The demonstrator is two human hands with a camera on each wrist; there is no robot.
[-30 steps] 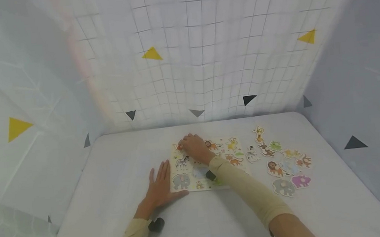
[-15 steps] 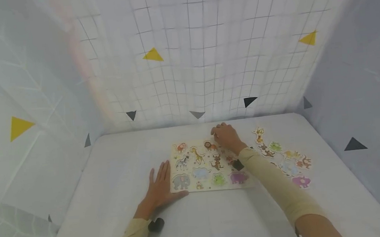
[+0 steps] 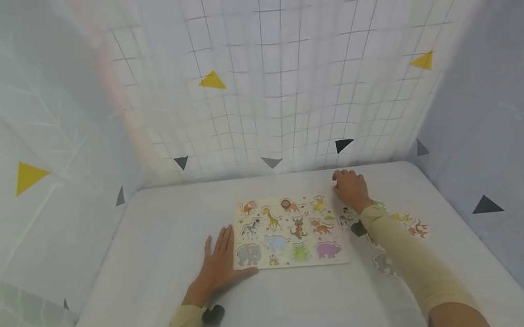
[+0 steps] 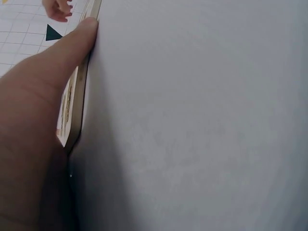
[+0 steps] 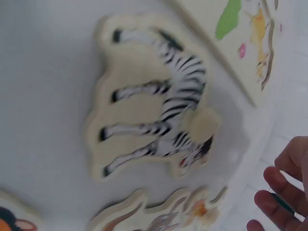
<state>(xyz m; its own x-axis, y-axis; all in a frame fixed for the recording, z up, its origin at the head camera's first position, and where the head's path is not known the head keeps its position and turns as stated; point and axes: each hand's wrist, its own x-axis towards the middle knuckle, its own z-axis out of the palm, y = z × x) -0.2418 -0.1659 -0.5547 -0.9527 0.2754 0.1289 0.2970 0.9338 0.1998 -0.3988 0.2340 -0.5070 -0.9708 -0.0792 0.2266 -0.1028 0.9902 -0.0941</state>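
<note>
A wooden animal puzzle board (image 3: 310,240) lies on the white table, its pictured animals facing up. My left hand (image 3: 219,263) rests flat at its left edge, fingers straight, the thumb along the front edge; the left wrist view shows the thumb (image 4: 72,48) against the board's side (image 4: 79,106). My right hand (image 3: 351,188) is beyond the board's right side, fingers loosely curled with nothing seen in them. Below it lies a zebra piece (image 5: 178,101), flat and knobbed. Several other animal pieces are partly hidden behind the right forearm.
To the right lie an elephant piece (image 3: 385,265), a monkey piece (image 3: 418,229) and a yellow animal piece (image 3: 402,217). White sheets with a grid pattern and coloured triangles stand behind and at both sides of the table (image 3: 176,202).
My right hand has moved right from the board's upper left, across its top, to the loose pieces. My left hand has stayed at the board's left edge.
</note>
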